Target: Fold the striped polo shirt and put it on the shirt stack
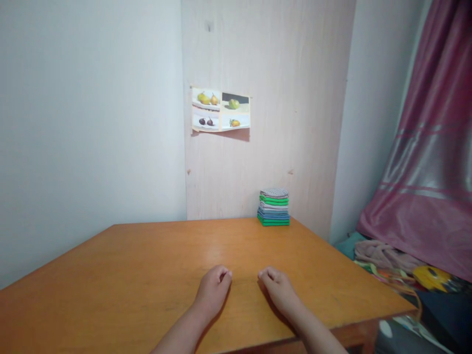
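My left hand rests on the wooden table in a loose fist, thumb against the curled fingers. A short way to its right, my right hand also lies curled on the tabletop, its knuckles turned toward the left hand. Nothing shows in either hand, and the two stay apart. Beyond them, at the far right corner of the table, stands a neat stack of folded cloths in green, blue, white and a checked pattern. Neither hand touches the stack.
Behind the table is a pale wall panel with a sheet of fruit pictures pinned on it. To the right hangs a pink curtain. Below it lie a heap of fabric, a yellow item and other clutter, beside the table's right edge.
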`<state>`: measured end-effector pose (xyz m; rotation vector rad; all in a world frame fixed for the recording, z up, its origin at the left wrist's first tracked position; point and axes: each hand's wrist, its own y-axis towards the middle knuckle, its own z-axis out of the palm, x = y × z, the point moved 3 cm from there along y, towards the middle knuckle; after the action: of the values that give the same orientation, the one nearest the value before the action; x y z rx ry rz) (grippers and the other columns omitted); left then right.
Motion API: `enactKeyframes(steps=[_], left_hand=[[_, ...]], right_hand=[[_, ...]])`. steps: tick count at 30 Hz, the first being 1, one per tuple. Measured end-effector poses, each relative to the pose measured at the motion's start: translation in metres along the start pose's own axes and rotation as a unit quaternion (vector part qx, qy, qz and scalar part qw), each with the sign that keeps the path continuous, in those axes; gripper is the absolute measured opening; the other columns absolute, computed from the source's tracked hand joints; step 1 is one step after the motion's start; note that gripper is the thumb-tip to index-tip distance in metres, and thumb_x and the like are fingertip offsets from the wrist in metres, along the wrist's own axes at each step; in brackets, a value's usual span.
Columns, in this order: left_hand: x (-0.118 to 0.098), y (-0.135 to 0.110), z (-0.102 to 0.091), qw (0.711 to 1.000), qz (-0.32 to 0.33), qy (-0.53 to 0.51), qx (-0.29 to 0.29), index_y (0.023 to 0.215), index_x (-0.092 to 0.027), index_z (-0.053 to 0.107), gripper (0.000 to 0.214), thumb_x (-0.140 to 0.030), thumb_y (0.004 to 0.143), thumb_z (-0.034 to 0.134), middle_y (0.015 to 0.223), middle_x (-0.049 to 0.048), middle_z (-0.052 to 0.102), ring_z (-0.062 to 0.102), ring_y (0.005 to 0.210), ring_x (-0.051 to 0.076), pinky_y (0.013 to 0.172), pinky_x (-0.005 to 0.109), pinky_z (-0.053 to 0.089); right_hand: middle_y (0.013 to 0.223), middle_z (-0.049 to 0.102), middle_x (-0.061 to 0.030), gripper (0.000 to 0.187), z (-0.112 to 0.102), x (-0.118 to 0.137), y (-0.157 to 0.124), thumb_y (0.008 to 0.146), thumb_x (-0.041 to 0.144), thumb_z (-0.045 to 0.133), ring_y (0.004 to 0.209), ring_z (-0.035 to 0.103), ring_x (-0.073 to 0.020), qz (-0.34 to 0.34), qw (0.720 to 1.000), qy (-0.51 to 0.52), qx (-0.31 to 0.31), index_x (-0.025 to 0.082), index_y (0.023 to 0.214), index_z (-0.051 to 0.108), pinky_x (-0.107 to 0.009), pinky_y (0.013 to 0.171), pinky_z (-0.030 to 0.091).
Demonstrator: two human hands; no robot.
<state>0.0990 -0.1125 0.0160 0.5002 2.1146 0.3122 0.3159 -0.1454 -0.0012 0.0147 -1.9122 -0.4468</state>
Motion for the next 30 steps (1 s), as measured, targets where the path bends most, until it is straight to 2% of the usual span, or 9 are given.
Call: enactKeyframes(steps=[4, 8, 12, 16, 19, 22, 25, 27, 30], left_hand=[[0.000, -0.019, -0.014, 1.000, -0.003, -0.012, -0.012, 0.069, -0.020, 0.052, 0.031, -0.043, 0.089, 0.046, 0.069, 0.0005, 0.055, 0.053, 0.071, 0.018, 0.065, 0.027, 0.037], [-0.001, -0.036, -0.025, 1.000, -0.006, -0.009, -0.016, 0.070, -0.020, 0.054, 0.030, -0.043, 0.088, 0.046, 0.070, 0.0005, 0.056, 0.054, 0.071, 0.018, 0.065, 0.027, 0.037], [-0.003, -0.052, -0.034, 1.000, -0.002, 0.002, -0.030, 0.070, -0.020, 0.054, 0.031, -0.043, 0.088, 0.046, 0.069, -0.0003, 0.055, 0.054, 0.071, 0.018, 0.065, 0.027, 0.038], [-0.007, -0.068, -0.042, 0.998, 0.007, 0.047, -0.041, 0.072, -0.020, 0.056, 0.031, -0.041, 0.091, 0.044, 0.072, 0.0006, 0.059, 0.057, 0.073, 0.018, 0.067, 0.027, 0.038], [-0.013, -0.082, -0.048, 0.993, 0.020, 0.113, -0.039, 0.077, -0.020, 0.060, 0.029, -0.038, 0.092, 0.044, 0.079, 0.0029, 0.064, 0.060, 0.080, 0.020, 0.070, 0.028, 0.040], [-0.021, -0.099, -0.051, 0.978, 0.064, 0.193, -0.039, 0.080, -0.020, 0.063, 0.026, -0.033, 0.094, 0.045, 0.086, 0.0056, 0.066, 0.061, 0.086, 0.021, 0.074, 0.030, 0.042], [-0.022, -0.120, -0.051, 0.958, 0.105, 0.261, -0.051, 0.086, -0.020, 0.066, 0.029, -0.032, 0.097, 0.041, 0.092, 0.0069, 0.069, 0.062, 0.091, 0.022, 0.082, 0.034, 0.045], [-0.017, -0.134, -0.051, 0.939, 0.117, 0.311, -0.092, 0.096, -0.020, 0.068, 0.030, -0.034, 0.099, 0.041, 0.103, 0.0083, 0.071, 0.063, 0.100, 0.024, 0.095, 0.042, 0.043], [-0.001, -0.153, -0.053, 0.899, 0.132, 0.383, -0.170, 0.118, -0.020, 0.068, 0.034, -0.039, 0.097, 0.048, 0.125, 0.0110, 0.068, 0.057, 0.120, 0.030, 0.112, 0.055, 0.027]], right_hand=[[0.059, 0.050, 0.0017, 0.034, -0.003, 0.001, -0.012, 0.083, 0.049, 0.052, 0.061, 0.047, -0.0173, -0.023, 0.999, -0.023, -0.010, 0.023, 0.060, 0.047, -0.029, 0.057, 0.035], [0.060, 0.055, 0.0015, 0.036, -0.006, 0.004, -0.019, 0.088, 0.048, 0.044, 0.063, 0.051, -0.0171, -0.044, 0.995, -0.089, -0.013, 0.023, 0.062, 0.048, -0.028, 0.059, 0.037], [0.065, 0.061, -0.0007, 0.034, -0.011, 0.010, -0.028, 0.089, 0.044, 0.043, 0.067, 0.058, -0.0180, -0.059, 0.989, -0.133, -0.008, 0.022, 0.067, 0.056, -0.028, 0.064, 0.041], [0.084, 0.070, -0.0059, 0.030, -0.017, 0.018, -0.047, 0.089, 0.041, 0.046, 0.084, 0.063, -0.0215, -0.078, 0.982, -0.173, -0.009, 0.022, 0.081, 0.067, -0.032, 0.079, 0.045], [0.103, 0.073, -0.0093, 0.030, -0.016, 0.022, -0.067, 0.091, 0.036, 0.047, 0.102, 0.064, -0.0243, -0.125, 0.963, -0.239, -0.009, 0.021, 0.094, 0.072, -0.035, 0.092, 0.045], [0.119, 0.072, -0.0089, 0.036, -0.011, 0.021, -0.088, 0.096, 0.031, 0.041, 0.116, 0.062, -0.0245, -0.186, 0.925, -0.330, -0.016, 0.022, 0.108, 0.074, -0.039, 0.104, 0.041], [0.126, 0.070, -0.0074, 0.042, -0.009, 0.016, -0.101, 0.100, 0.031, 0.036, 0.122, 0.061, -0.0236, -0.211, 0.904, -0.370, -0.048, 0.022, 0.119, 0.072, -0.043, 0.113, 0.035], [0.127, 0.070, -0.0073, 0.043, -0.008, 0.012, -0.104, 0.101, 0.032, 0.035, 0.124, 0.061, -0.0228, -0.224, 0.897, -0.376, -0.063, 0.022, 0.122, 0.071, -0.042, 0.113, 0.035], [0.127, 0.070, -0.0073, 0.044, -0.008, 0.009, -0.105, 0.102, 0.032, 0.034, 0.123, 0.061, -0.0224, -0.239, 0.890, -0.382, -0.075, 0.021, 0.121, 0.072, -0.040, 0.111, 0.039]])
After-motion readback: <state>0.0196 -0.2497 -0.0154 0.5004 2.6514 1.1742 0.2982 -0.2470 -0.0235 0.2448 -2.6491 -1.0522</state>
